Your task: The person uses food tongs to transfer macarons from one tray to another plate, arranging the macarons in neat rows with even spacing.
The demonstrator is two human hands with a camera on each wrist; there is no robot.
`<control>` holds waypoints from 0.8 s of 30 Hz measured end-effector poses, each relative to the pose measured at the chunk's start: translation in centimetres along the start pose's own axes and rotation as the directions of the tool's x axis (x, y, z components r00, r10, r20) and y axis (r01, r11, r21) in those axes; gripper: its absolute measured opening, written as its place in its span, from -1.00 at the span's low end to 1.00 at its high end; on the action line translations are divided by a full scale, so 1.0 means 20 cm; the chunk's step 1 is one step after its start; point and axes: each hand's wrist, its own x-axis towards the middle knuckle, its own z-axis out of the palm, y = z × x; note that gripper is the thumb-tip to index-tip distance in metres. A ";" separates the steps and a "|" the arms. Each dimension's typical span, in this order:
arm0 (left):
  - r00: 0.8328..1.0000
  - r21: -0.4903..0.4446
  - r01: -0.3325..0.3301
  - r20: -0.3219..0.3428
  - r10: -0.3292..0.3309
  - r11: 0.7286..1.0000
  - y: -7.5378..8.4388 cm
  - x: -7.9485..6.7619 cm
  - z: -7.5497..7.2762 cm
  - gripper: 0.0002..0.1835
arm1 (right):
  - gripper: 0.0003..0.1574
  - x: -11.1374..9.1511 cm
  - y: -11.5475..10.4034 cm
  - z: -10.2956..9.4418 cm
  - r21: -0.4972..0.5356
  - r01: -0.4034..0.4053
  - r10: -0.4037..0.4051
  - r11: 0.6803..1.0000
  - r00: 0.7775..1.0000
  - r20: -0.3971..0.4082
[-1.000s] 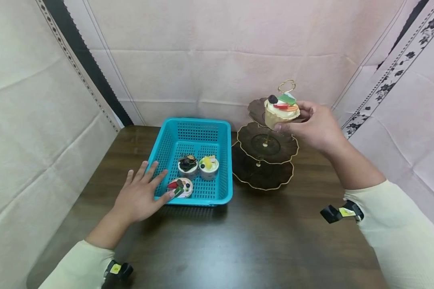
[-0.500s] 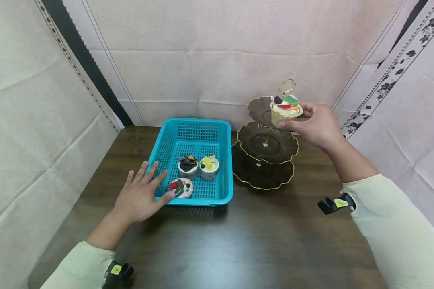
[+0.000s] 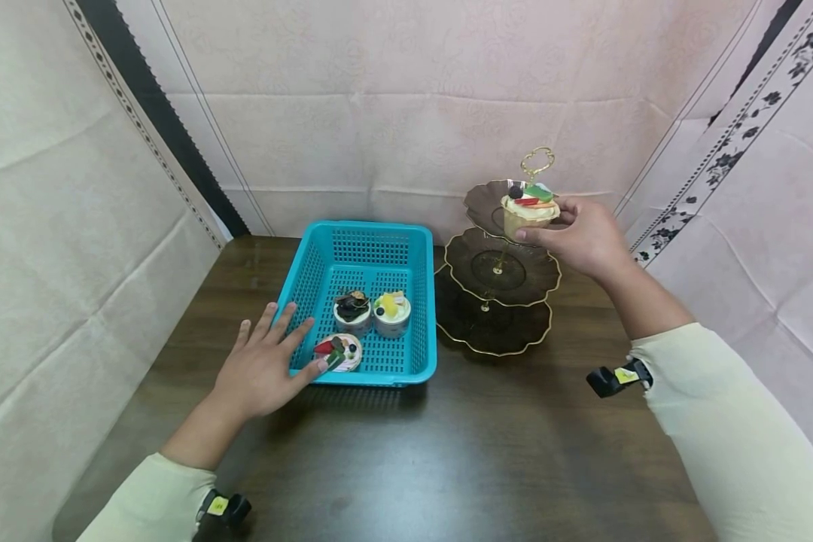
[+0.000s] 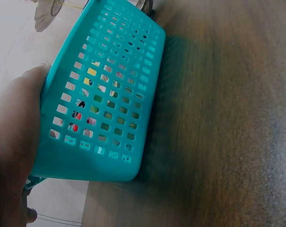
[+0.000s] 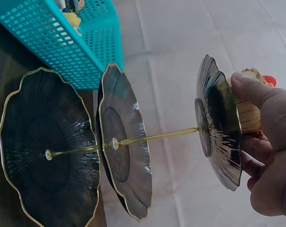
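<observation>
My right hand (image 3: 583, 235) pinches a fruit-topped cupcake (image 3: 527, 218) between thumb and fingers, at the top plate (image 3: 477, 205) of a dark three-tier stand with gold rims. In the right wrist view the cupcake (image 5: 248, 116) is at the upper face of that plate (image 5: 221, 127); its base seems to touch or nearly touch it. My left hand (image 3: 264, 369) lies spread on the near left corner of a blue basket (image 3: 423, 361), fingers straight over the rim. Inside are a chocolate-topped cupcake (image 3: 352, 310), a yellow-topped one (image 3: 391, 312) and a strawberry-topped one (image 3: 342, 354), partly behind my thumb.
The stand's middle plate (image 3: 461, 252) and bottom plate (image 3: 497, 339) jut out below the top one. A gold ring handle (image 3: 537, 159) rises above it. Cloth hangs (image 3: 413, 135) behind and at both sides of the brown wooden table (image 3: 393, 459).
The right hand has brought the cupcake lower, down to the top plate, after a small shift right and back left. The left hand and the basket stay in place.
</observation>
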 end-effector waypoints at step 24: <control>1.000 0.012 0.002 -0.010 -0.002 1.000 0.00 0.00 0.00 -0.05 | 0.09 -0.08 0.00 -0.03 0.044 -0.035 0.041 0.998 0.989 -0.144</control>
